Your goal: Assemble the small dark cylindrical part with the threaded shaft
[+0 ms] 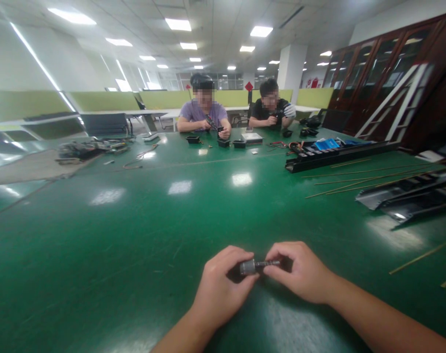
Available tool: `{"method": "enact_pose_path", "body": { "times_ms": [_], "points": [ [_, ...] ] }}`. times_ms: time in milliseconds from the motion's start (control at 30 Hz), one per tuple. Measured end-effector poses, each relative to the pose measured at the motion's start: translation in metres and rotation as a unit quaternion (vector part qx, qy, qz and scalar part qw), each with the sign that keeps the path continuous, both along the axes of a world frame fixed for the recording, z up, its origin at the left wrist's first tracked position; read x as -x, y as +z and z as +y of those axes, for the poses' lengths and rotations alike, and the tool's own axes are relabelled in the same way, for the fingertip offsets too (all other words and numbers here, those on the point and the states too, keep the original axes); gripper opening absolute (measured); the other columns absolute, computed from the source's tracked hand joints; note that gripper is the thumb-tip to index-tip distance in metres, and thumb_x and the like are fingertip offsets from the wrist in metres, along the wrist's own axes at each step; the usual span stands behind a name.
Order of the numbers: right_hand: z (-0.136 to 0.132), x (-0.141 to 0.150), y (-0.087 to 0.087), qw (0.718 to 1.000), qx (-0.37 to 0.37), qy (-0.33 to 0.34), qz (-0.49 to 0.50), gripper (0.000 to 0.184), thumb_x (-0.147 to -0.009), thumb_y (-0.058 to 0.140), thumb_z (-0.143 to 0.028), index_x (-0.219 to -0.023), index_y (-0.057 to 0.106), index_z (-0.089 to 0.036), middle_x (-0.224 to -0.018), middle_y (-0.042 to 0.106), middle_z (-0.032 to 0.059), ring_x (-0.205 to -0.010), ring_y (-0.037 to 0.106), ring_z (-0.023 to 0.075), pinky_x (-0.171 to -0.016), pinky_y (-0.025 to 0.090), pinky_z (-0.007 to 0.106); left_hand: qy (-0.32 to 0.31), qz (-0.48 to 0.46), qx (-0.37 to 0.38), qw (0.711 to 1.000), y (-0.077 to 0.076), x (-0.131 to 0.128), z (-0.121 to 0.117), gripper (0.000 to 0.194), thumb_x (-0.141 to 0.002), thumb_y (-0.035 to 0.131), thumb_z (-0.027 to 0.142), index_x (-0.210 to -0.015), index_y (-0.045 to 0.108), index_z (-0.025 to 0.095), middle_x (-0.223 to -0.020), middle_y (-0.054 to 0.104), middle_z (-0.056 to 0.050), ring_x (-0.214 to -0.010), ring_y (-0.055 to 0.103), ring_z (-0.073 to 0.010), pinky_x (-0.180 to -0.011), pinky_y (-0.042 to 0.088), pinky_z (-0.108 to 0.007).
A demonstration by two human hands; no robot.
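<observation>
Low over the green table (127, 235), my left hand (223, 284) closes its thumb and fingers around a short grey metal cylinder (248, 267). A thin metal shaft (261, 264), with a banded, spiral look like a drill bit, runs from the cylinder to the right. My right hand (304, 272) pinches that shaft between thumb and fingertips, and its tip pokes out past them. The piece lies about level between both hands. Blur hides its finer detail.
Two people (203, 108) sit across the table, handling dark tools. Small black trays (223, 143) stand before them. On the right lie long black channels (340, 156) and thin yellowish rods (348, 186). A heap of parts (83, 149) sits at the far left.
</observation>
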State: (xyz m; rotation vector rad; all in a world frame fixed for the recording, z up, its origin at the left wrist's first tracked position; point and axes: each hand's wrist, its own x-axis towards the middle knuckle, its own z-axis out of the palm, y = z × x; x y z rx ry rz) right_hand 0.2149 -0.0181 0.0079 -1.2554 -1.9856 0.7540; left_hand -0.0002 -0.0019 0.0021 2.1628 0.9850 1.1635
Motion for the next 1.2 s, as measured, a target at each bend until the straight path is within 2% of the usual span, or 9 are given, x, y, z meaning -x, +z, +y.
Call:
{"method": "enact_pose_path", "body": {
  "times_ms": [300,700,1000,1200],
  "points": [
    [0.0019,-0.0002,0.0031,1.0,-0.003,-0.005,0.011,0.008,-0.082,0.068,-0.025,-0.079,0.069,-0.018,-0.071,0.068,0.0004,-0.066,0.06,0.0151,-0.062,0.042,0.025,0.005,-0.007,-0.024,1.0,0.0016,0.0008,-0.0003,0.027,-0.076,0.074,0.011,-0.1,0.07,0.021,-0.092,0.07,-0.003,-0.084,0.065,-0.0162,-0.076,0.053,-0.027],
    [0.0036,-0.0034,0.0026,1.0,-0.008,-0.011,0.021,0.011,-0.085,0.067,-0.029,-0.083,0.07,-0.018,-0.073,0.069,0.0013,-0.069,0.061,0.016,-0.064,0.043,0.026,0.024,-0.007,-0.025,0.999,0.0036,0.0011,-0.0013,0.027,-0.077,0.077,0.019,-0.103,0.071,0.021,-0.094,0.072,-0.005,-0.085,0.067,-0.0191,-0.078,0.056,-0.03],
    [0.0044,-0.0054,0.0021,0.999,-0.011,-0.021,0.032,0.014,-0.087,0.066,-0.031,-0.083,0.07,-0.018,-0.072,0.067,0.0008,-0.067,0.059,0.0155,-0.063,0.042,0.026,0.049,-0.004,-0.025,0.998,0.0009,0.0031,0.0008,0.029,-0.075,0.082,0.024,-0.102,0.071,0.023,-0.092,0.073,-0.002,-0.08,0.067,-0.0166,-0.075,0.055,-0.027],
    [0.0048,-0.0063,0.0023,0.999,-0.029,-0.021,0.033,0.012,-0.085,0.067,-0.03,-0.082,0.069,-0.019,-0.073,0.068,0.0011,-0.068,0.06,0.016,-0.064,0.043,0.026,0.049,-0.006,-0.02,0.999,0.002,0.0029,-0.0007,0.028,-0.075,0.082,0.025,-0.101,0.072,0.022,-0.093,0.073,-0.004,-0.08,0.067,-0.0177,-0.076,0.055,-0.028]
  ]
}}
